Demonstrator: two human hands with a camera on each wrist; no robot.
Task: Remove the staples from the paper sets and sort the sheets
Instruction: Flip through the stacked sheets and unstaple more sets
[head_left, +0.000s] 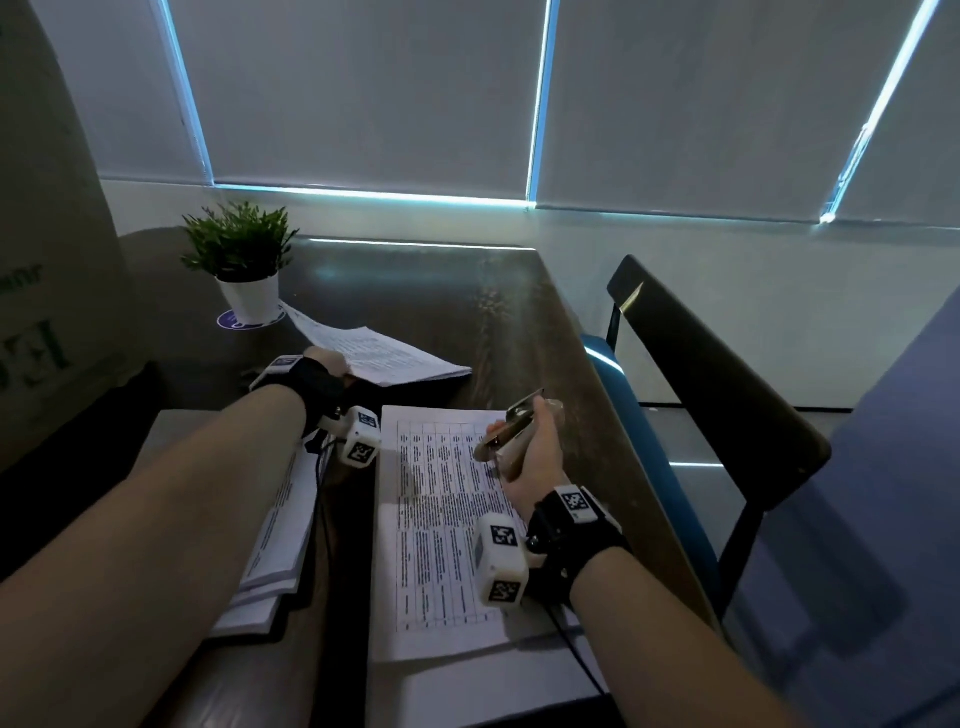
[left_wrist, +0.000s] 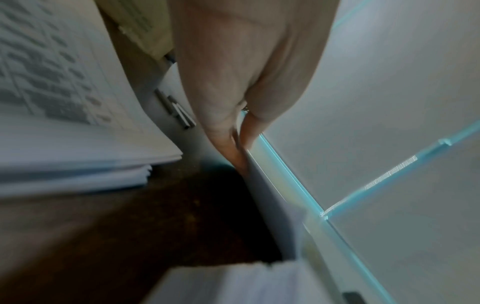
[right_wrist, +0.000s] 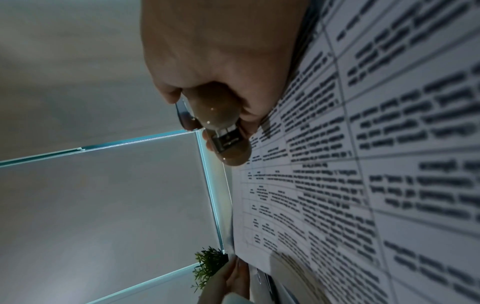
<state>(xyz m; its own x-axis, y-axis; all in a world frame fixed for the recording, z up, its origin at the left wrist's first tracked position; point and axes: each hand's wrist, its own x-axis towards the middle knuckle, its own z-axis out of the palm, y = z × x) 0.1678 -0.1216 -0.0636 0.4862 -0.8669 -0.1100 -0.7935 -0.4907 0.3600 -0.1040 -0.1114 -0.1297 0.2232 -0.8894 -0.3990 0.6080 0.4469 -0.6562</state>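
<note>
1. We see a dark wooden tabletop (head_left: 467, 312) that carries everything, with a chair (head_left: 727, 395) just beside its right edge
2. We find a printed sheet (head_left: 441, 519) with a table of text lying flat in front of us, on top of other white paper near the front edge
3. We see a stack of paper sets (head_left: 280, 540) at the left, partly hidden under the left forearm
4. We see another pile of sheets (head_left: 384, 353) further back, its near corner raised off the tabletop
5. We note a small green plant in a white pot (head_left: 244, 270) standing at the far left, just behind that pile
6. Our left hand (head_left: 324, 371) pinches the lifted edge of the far pile between thumb and fingers (left_wrist: 226, 131); the wrist view shows the paper caught in that pinch
7. Our right hand (head_left: 535, 447) is wrapped round a staple remover (head_left: 511, 421), holding it over the upper right part of the flat sheet; its metal end points away from us
8. We spot a few loose staples (left_wrist: 179, 112) lying on the tabletop beside the left hand, between it and the nearby stack
</note>
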